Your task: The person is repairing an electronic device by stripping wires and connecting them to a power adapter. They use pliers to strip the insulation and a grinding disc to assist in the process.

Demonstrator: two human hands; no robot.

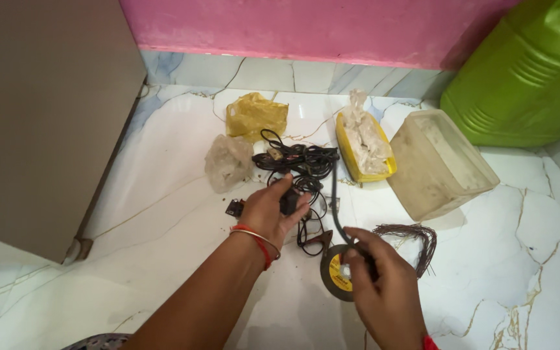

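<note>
Both hands [270, 210] [384, 285] partly hide tangled black cables [299, 162].

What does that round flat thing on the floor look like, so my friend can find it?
Start at the big green jug by the pink wall, then look down the marble floor to the right hand. Just left of it lies the disc: dark grey with a yellow middle, the only round flat thing there.

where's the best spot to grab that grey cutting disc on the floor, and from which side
Probably the near-left rim of the grey cutting disc. It lies flat on the marble floor, so a fingertip must get under the edge to tip it up. The right hand and black cable cover its far-right side.
</note>
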